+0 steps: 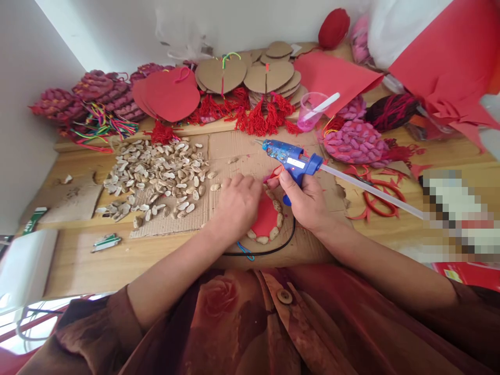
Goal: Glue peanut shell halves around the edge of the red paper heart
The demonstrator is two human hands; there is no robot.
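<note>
The red felt disc [266,217], rimmed with pale peanut shell halves, lies on corrugated cardboard [234,151] at the bench's [117,260] near edge. The left hand [236,203] presses down on the disc's left side, fingers curled. Just right of the disc, the right hand [308,200] is clamped on a blue plastic glue gun [291,159]; its white label is unreadable. Left of the disc lies a heap of loose shells [156,177].
</note>
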